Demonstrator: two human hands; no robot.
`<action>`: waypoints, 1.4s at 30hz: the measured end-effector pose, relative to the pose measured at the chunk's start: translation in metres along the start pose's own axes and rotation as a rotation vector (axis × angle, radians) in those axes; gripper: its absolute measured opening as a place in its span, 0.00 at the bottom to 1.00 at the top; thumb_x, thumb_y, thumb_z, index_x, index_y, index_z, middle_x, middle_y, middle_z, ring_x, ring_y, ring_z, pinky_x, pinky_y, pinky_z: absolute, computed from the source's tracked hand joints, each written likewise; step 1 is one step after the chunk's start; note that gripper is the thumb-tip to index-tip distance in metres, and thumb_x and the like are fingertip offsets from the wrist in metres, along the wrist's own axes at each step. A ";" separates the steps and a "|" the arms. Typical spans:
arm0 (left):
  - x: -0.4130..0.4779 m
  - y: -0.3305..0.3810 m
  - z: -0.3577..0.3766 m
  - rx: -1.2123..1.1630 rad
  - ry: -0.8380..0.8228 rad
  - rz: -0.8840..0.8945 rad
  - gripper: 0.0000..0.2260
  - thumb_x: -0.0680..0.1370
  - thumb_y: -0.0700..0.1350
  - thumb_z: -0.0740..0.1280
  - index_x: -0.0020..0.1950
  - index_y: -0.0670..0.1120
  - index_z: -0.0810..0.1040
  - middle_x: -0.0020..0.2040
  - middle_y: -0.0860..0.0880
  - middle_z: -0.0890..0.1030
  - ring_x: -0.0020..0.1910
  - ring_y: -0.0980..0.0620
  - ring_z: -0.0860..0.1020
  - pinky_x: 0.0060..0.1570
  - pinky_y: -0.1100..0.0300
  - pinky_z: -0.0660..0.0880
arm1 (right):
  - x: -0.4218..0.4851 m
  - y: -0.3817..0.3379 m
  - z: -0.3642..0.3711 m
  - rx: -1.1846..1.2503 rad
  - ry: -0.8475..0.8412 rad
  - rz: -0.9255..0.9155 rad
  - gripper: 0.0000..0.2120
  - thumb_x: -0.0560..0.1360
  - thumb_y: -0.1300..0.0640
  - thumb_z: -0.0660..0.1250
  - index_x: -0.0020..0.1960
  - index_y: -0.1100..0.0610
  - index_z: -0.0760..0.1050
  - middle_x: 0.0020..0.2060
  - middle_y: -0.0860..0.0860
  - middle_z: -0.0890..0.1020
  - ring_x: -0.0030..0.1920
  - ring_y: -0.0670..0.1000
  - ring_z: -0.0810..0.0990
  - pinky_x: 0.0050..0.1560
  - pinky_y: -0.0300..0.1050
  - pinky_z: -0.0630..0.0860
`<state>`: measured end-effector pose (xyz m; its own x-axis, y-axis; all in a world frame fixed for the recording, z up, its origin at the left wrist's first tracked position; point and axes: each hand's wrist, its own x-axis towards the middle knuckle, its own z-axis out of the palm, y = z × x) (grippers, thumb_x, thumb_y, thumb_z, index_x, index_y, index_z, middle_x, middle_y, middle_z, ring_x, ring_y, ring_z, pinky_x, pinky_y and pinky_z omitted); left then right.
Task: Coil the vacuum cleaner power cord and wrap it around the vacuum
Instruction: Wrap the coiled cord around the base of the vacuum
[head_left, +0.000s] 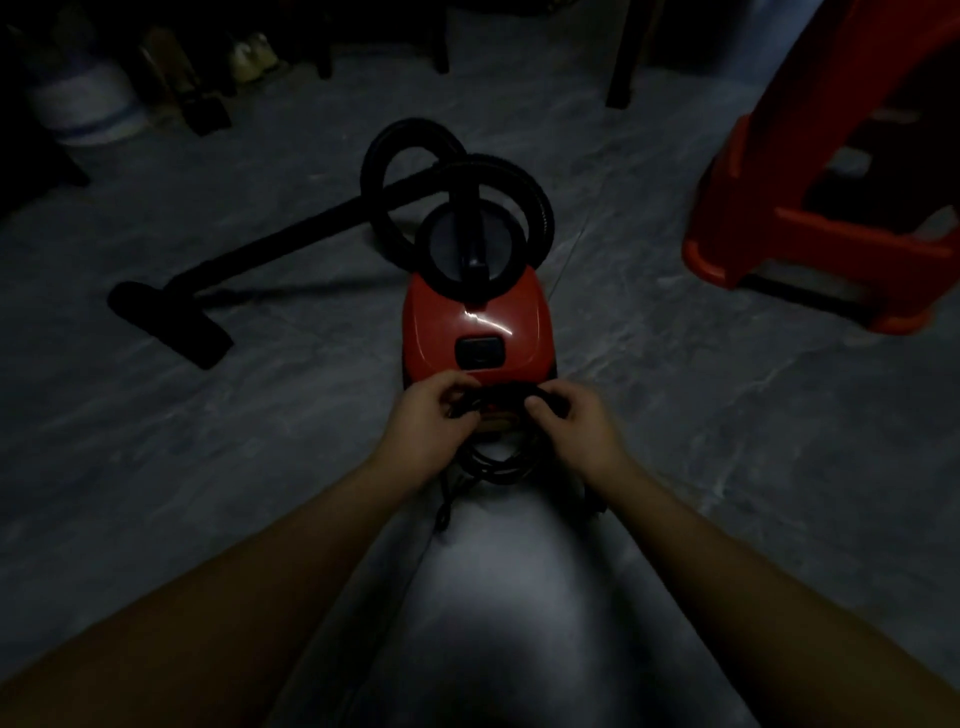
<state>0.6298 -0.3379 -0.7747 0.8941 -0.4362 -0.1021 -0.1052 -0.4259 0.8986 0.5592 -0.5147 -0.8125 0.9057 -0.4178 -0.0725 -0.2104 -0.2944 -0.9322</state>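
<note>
Both hands, left (434, 418) and right (574, 423), pinch the coiled cord (498, 467) against the vacuum's (478, 317) rear, keeping loops gathered.

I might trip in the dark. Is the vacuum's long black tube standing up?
No, the long black tube lies flat on the floor, stretching left from the red vacuum to its brush head.

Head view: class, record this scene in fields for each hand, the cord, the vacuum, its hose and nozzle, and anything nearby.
left hand: grips the power cord
right hand: grips the same cord
power cord: black loops hanging between both hands
vacuum cleaner: red canister on the tiled floor
hose: black, looped at the far end
floor nozzle: on the floor, left
stool: red plastic, right
</note>
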 end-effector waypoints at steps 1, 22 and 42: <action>-0.002 -0.007 0.003 0.026 0.037 0.033 0.14 0.73 0.30 0.71 0.52 0.46 0.80 0.43 0.59 0.80 0.41 0.69 0.79 0.43 0.77 0.72 | 0.000 0.005 0.005 0.015 0.008 0.003 0.02 0.78 0.60 0.69 0.46 0.56 0.80 0.38 0.48 0.83 0.38 0.39 0.81 0.43 0.35 0.77; -0.005 -0.038 0.010 0.158 0.325 0.095 0.09 0.73 0.44 0.76 0.52 0.46 0.86 0.45 0.51 0.86 0.44 0.56 0.83 0.47 0.68 0.78 | -0.004 0.014 0.027 0.105 0.321 0.051 0.07 0.71 0.55 0.77 0.47 0.53 0.82 0.39 0.45 0.84 0.40 0.39 0.82 0.42 0.29 0.75; -0.018 -0.051 0.016 0.270 0.278 0.182 0.10 0.73 0.42 0.75 0.53 0.45 0.81 0.48 0.50 0.81 0.45 0.55 0.78 0.44 0.73 0.69 | -0.005 0.017 0.026 0.077 0.254 -0.014 0.07 0.74 0.57 0.74 0.45 0.48 0.76 0.40 0.43 0.81 0.42 0.38 0.80 0.43 0.31 0.76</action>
<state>0.6124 -0.3212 -0.8253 0.9299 -0.3089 0.1996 -0.3490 -0.5701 0.7438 0.5604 -0.4947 -0.8369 0.7847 -0.6194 0.0232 -0.1611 -0.2400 -0.9573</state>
